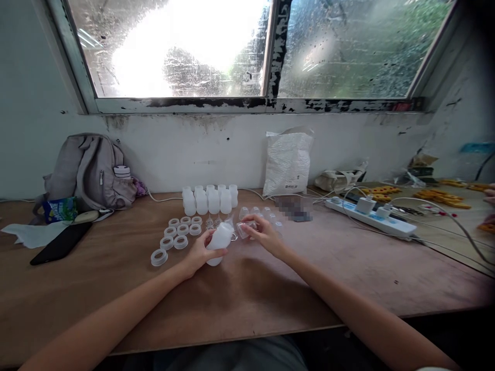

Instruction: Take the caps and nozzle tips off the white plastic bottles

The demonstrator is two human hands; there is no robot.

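My left hand [201, 253] is wrapped round a translucent white bottle [220, 238], tilted to the right above the table's middle. Just right of its top, my right hand [261, 233] pinches a small clear plastic piece [246, 229]. Several white rings [181, 242] lie in rows left of the bottle. Behind them stand several white bottles [214, 200] in rows. Small clear pieces [210, 222] sit behind the held bottle, partly hidden by it. More clear cups [267, 212] stand behind my right hand.
On the brown table [216, 309], a grey backpack [91, 170], black phone [61, 244] and white cloth [36, 233] are at left. A white bag [288, 162] leans on the wall. A power strip [371, 216] with cables and yellow parts [441, 197] lie right; another person's hand [489, 198] shows.
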